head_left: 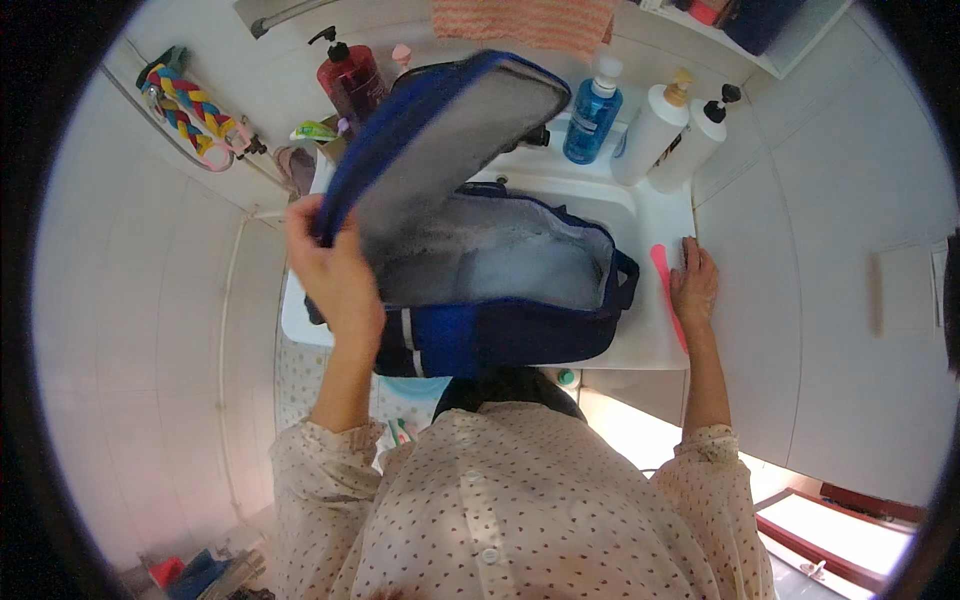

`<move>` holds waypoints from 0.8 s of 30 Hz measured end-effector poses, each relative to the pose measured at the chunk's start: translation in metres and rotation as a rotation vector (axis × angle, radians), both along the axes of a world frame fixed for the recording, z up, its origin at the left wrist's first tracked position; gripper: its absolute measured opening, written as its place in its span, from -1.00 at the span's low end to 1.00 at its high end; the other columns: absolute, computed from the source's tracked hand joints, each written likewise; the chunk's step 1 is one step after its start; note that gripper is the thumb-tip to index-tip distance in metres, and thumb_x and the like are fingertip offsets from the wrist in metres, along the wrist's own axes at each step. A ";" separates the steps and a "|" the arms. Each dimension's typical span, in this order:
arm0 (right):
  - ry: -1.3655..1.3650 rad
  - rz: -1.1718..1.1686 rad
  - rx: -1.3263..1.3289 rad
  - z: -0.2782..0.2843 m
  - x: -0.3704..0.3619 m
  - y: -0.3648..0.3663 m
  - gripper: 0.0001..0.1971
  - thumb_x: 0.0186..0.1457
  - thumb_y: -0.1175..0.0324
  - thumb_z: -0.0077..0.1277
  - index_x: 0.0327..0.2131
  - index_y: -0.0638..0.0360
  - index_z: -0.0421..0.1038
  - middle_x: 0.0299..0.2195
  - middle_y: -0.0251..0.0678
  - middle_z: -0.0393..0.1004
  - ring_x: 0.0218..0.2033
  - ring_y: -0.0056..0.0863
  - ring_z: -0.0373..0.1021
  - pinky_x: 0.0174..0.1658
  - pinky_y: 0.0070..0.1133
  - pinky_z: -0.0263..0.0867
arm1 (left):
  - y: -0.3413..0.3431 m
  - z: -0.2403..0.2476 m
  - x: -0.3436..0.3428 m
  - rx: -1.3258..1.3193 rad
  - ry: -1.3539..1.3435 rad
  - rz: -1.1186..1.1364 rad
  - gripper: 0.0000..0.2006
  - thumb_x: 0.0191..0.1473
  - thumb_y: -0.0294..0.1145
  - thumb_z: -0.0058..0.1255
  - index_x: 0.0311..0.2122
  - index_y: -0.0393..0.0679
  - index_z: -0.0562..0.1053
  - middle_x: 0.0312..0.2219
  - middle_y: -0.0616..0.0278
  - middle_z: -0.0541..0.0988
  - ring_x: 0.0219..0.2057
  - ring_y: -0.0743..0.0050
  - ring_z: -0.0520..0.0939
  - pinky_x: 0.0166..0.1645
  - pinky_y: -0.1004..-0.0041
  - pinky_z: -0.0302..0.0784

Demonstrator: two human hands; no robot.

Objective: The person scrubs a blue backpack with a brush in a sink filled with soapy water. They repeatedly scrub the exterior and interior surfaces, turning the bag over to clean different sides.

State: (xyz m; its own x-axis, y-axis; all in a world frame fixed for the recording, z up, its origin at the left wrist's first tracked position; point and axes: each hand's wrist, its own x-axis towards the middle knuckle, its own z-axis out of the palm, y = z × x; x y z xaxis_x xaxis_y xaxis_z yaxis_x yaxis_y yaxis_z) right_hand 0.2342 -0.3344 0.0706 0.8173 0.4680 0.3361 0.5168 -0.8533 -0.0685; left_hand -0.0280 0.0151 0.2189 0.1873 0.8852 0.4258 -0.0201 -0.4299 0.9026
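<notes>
A dark blue soft bag (540, 335) with a pale grey lining lies across the sink (650, 340), its top unzipped. Whitish suds or water seem to cover the inside. My left hand (335, 265) is closed on the edge of the raised lid (450, 130), which tilts up at the left and far side. On the sink's right rim rests my right hand (694, 285), fingers bent around a small dark thing I cannot make out. Right beside that hand lies a long pink handle-like strip (667, 290); whether it joins the dark thing is hidden.
Along the back stand a red pump bottle (352, 82), a blue bottle (592, 115) and two white pump bottles (655, 125). An orange striped towel (525, 22) hangs above. Tiled walls close in on both sides. A light blue basin (415, 388) is below the sink.
</notes>
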 end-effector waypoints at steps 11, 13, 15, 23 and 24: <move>1.077 0.036 0.581 0.038 -0.026 0.069 -0.10 0.00 -0.09 0.15 0.31 0.02 -0.06 0.15 0.02 0.20 0.14 -0.15 0.21 0.13 -0.33 0.16 | -0.050 -0.078 -0.013 0.670 0.830 -0.786 -0.56 -0.31 -0.46 0.27 -0.21 -0.06 0.41 -0.27 0.15 0.42 -0.14 0.11 0.43 -0.08 0.20 0.29; 1.182 -0.086 0.570 0.018 -0.040 0.070 0.04 -0.08 -0.17 0.18 0.33 -0.01 -0.19 0.21 0.03 0.12 0.19 -0.12 0.15 0.15 -0.25 0.13 | -0.056 -0.084 -0.016 0.763 0.736 -0.779 -0.31 -0.35 -0.26 0.37 0.01 -0.03 0.37 -0.10 0.10 0.38 0.00 0.06 0.37 0.04 0.11 0.24; 1.337 -0.227 0.598 0.014 -0.047 0.068 0.15 -0.16 -0.14 0.23 0.35 -0.03 -0.33 0.28 0.05 -0.01 0.24 -0.04 0.07 0.13 -0.08 0.10 | -0.050 -0.070 -0.018 0.866 0.870 -0.662 -0.19 -0.39 -0.19 0.40 0.09 -0.02 0.32 -0.01 0.05 0.33 0.09 0.02 0.31 0.11 0.07 0.19; 1.200 -0.105 0.572 -0.017 -0.027 0.079 -0.32 -0.08 0.10 0.09 0.13 0.16 0.24 -0.21 -0.22 0.45 -0.18 -0.41 0.36 -0.08 -0.38 0.28 | 0.014 -0.111 -0.022 0.850 0.906 -0.592 -0.66 -0.23 -0.61 0.03 -0.22 -0.14 0.49 -0.41 0.09 0.56 -0.35 0.08 0.57 -0.27 0.23 0.49; 1.252 -0.017 0.668 -0.004 -0.032 0.086 -0.43 -0.09 0.13 0.07 0.01 0.18 0.32 -0.29 -0.28 0.44 -0.24 -0.45 0.34 -0.12 -0.42 0.27 | 0.024 -0.104 -0.023 0.873 0.895 -0.541 -0.63 -0.22 -0.61 0.03 -0.19 -0.13 0.50 -0.42 0.09 0.56 -0.33 0.08 0.56 -0.25 0.21 0.49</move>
